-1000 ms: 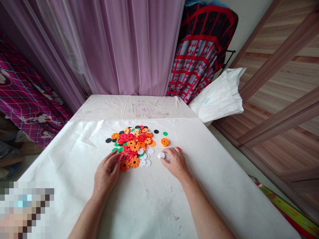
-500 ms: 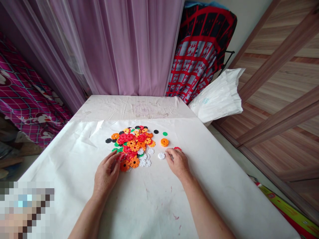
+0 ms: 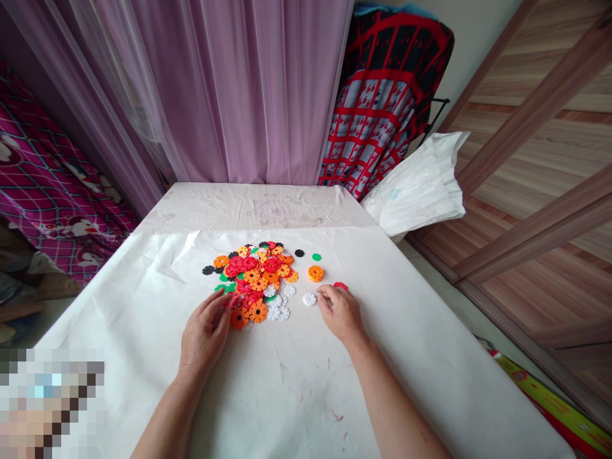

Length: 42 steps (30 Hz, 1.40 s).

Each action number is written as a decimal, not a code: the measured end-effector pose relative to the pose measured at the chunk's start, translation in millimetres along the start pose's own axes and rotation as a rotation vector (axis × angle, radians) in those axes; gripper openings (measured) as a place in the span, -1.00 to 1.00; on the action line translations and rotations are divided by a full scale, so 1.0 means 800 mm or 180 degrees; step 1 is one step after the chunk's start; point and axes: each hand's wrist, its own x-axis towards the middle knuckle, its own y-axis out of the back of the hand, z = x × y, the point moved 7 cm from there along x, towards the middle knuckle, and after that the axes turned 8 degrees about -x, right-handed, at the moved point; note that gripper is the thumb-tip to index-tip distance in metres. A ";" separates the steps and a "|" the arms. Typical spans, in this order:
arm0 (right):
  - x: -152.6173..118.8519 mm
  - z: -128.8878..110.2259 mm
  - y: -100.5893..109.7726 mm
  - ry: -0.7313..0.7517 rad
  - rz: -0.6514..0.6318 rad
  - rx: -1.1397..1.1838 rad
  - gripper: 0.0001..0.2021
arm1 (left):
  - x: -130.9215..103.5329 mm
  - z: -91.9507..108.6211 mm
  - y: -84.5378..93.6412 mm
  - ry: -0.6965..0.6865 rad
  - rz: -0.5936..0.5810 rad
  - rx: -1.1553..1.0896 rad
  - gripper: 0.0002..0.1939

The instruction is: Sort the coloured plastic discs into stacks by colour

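A pile of flower-shaped discs [image 3: 258, 277] in red, orange, white, green and black lies on the white-covered table [image 3: 282, 382]. My left hand [image 3: 205, 324] is at the pile's near left edge, its fingers curled around a red disc [image 3: 233, 301]. My right hand [image 3: 340, 309] rests right of the pile with bent fingers; what its fingertips hold, if anything, is hidden. Just left of them lies a white disc [image 3: 310, 299]. Behind the right hand a red disc [image 3: 340, 285] shows partly. An orange stack [image 3: 315, 273], a green disc [image 3: 316, 257] and a black disc [image 3: 299, 253] lie farther back.
A white bag [image 3: 415, 188] stands at the table's back right edge. Purple curtains [image 3: 248, 89] hang behind the table. Patterned cloths hang at the left and the back right. Wooden doors [image 3: 540, 191] stand on the right.
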 end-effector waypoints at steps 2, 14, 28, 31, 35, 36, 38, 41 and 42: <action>0.004 -0.005 0.004 0.0036 0.0059 -0.0001 -0.83 | 0.000 0.001 0.001 -0.0026 0.0008 0.0000 -0.64; 0.048 -0.086 -0.013 0.0359 -0.0822 -0.0329 -0.78 | 0.001 -0.001 -0.002 -0.0075 0.0038 -0.0032 -0.64; 0.047 -0.027 0.003 -0.0083 -0.0216 0.0249 -0.69 | 0.001 0.001 -0.001 -0.0122 0.0030 -0.0019 -0.64; 0.034 0.003 0.018 -0.0255 -0.0032 0.0386 -0.67 | 0.001 0.000 -0.001 -0.0116 0.0028 0.0003 -0.64; 0.021 0.002 0.020 -0.0062 -0.0103 0.0329 -0.68 | 0.001 0.000 -0.002 -0.0108 -0.0003 0.0014 -0.63; 0.019 -0.002 0.019 0.0017 -0.0126 0.0275 -0.68 | 0.001 0.000 -0.002 -0.0106 -0.0012 0.0015 -0.63; 0.018 -0.012 0.018 0.0163 -0.0162 0.0158 -0.68 | 0.001 0.001 -0.001 -0.0108 -0.0015 0.0010 -0.64; 0.018 -0.021 0.018 0.0263 -0.0200 0.0010 -0.69 | 0.001 0.003 0.001 -0.0114 -0.0003 -0.0004 -0.64; 0.018 -0.023 0.018 0.0270 -0.0221 -0.0024 -0.68 | 0.001 0.003 0.001 -0.0111 -0.0004 -0.0006 -0.64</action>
